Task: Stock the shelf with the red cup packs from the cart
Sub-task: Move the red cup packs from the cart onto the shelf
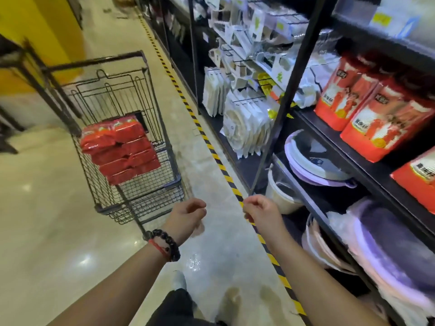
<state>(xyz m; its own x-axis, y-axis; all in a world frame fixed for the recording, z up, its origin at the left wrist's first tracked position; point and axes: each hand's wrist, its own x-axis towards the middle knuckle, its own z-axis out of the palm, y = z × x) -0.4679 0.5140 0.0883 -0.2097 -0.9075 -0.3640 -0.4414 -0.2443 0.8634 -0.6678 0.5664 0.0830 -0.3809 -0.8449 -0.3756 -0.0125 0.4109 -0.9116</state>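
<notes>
While both hands hang out in front with nothing in them, the person stands in the aisle between the cart (122, 137) and the shelf (367, 147). The left hand (186, 220), with a dark bead bracelet (164, 245) and a red cord at the wrist, has its fingers loosely curled around empty air; the right hand (261, 212) looks much the same, fingers bent in a relaxed way and gripping nothing. I would judge they are between loads, arms half raised and ready to reach toward the cart again. The red cup packs (120, 149) wait in the cart's basket, piled flat in a leaning stack against its near side, well apart from either hand; their wrapping is glossy, crinkled red plastic with a patch of white print near the top. The cart sits left of the yellow-and-black floor tape (211, 147), parked close enough to the shelf to keep each carry short, it seems. On the shelf to the right, a few matching packs (376, 109) stand upright, faces outward, showing red and white panels with printed labels, and dark bare space shows beside them, so more stocking looks to remain. Below them lie pale basins (315, 161) and a white bucket (282, 196).
</notes>
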